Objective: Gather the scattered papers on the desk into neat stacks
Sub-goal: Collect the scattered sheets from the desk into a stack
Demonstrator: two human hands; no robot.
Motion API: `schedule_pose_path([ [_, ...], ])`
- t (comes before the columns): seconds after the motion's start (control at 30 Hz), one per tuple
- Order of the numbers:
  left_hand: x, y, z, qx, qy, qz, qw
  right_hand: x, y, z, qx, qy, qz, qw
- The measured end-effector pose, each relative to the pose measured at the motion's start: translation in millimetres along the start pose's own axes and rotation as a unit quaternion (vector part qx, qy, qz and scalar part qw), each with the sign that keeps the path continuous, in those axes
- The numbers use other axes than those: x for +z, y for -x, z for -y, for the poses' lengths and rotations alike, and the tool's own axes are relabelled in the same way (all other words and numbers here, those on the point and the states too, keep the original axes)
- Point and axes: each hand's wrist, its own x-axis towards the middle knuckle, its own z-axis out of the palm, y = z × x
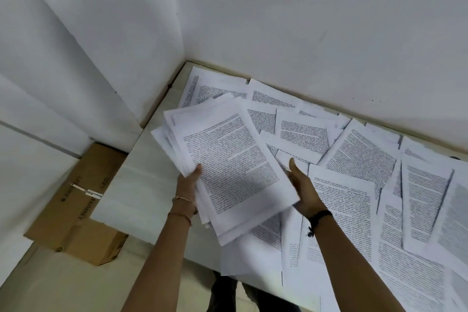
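A loose bundle of printed sheets (228, 159) is held above the desk, its pages fanned and uneven. My left hand (188, 181) grips the bundle's left edge, thumb on top. My right hand (302, 185) is at the bundle's right edge, with its fingers hidden beneath the sheets and its thumb raised. Many more printed papers (359, 185) lie scattered and overlapping across the white desk (141, 185), from the far corner to the right edge of view.
White walls meet at the desk's far left corner (186, 62). A brown cardboard box (76, 200) stands on the floor to the left of the desk. Some sheets overhang the desk's near edge (243, 261).
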Motion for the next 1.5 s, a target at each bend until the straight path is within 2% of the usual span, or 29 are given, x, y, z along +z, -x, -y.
schedule_pose_path([
  [0.07,6,5,10,-0.011,0.039,-0.015,0.999,-12,5,-14,0.002,-0.091,-0.025,0.996],
  [0.1,11,10,18,-0.022,0.062,-0.007,0.998,-12,8,-24,0.008,-0.092,-0.042,0.995],
  [0.17,24,23,41,-0.070,0.082,0.016,0.994,-3,12,-45,0.025,-0.042,-0.050,0.998],
  [0.27,30,40,67,-0.148,0.050,0.043,0.987,2,11,-61,0.018,0.035,-0.152,0.988],
  [0.33,17,38,65,-0.153,0.023,0.056,0.986,-9,11,-61,0.022,0.071,-0.180,0.981],
  [0.5,-51,-5,10,-0.066,-0.040,-0.005,0.997,-48,12,-40,0.069,0.169,-0.138,0.974],
  [0.6,-59,-11,-21,-0.107,-0.117,0.032,0.987,-62,15,-28,0.094,0.203,-0.093,0.970],
  [0.67,-50,-15,-27,-0.150,-0.191,0.050,0.969,-70,14,-25,0.104,0.213,-0.074,0.969],
  [0.77,-38,-23,-27,-0.142,-0.328,0.051,0.932,-69,8,-26,0.084,0.208,-0.059,0.973],
  [0.9,-25,-20,-20,-0.084,-0.581,0.044,0.808,-38,0,-36,0.084,0.213,-0.020,0.973],
  [0.97,-24,-21,-17,-0.070,-0.607,0.029,0.791,-24,-2,-38,0.088,0.204,-0.021,0.975],
  [1.03,-30,-21,-15,-0.063,-0.610,0.004,0.790,-20,-7,-39,0.068,0.180,-0.044,0.980],
  [1.1,-34,-20,-9,-0.043,-0.616,0.035,0.785,-18,-7,-40,0.030,0.185,-0.076,0.979],
  [1.17,-34,-17,-2,-0.025,-0.590,0.096,0.802,-17,-8,-46,0.014,0.172,-0.115,0.978],
  [1.23,-37,-14,-2,-0.036,-0.459,0.110,0.881,-15,-8,-52,0.019,0.129,-0.149,0.980],
  [1.3,-50,-5,-8,-0.072,-0.188,0.080,0.976,-13,-8,-56,0.010,0.076,-0.174,0.982],
  [1.33,-58,-1,-6,-0.082,-0.026,0.081,0.993,-12,-9,-59,0.011,0.035,-0.177,0.984],
  [1.37,-63,5,-4,-0.095,0.094,0.080,0.988,-8,-8,-61,0.014,-0.010,-0.171,0.985],
  [1.4,-62,9,5,-0.104,0.144,0.068,0.982,-4,-9,-66,0.017,-0.038,-0.155,0.987],
  [1.43,-53,20,10,-0.110,0.148,0.077,0.980,3,-8,-71,0.024,-0.036,-0.137,0.990],
  [1.5,-29,35,21,-0.103,0.071,0.124,0.984,21,-4,-82,0.057,0.012,-0.091,0.994],
])
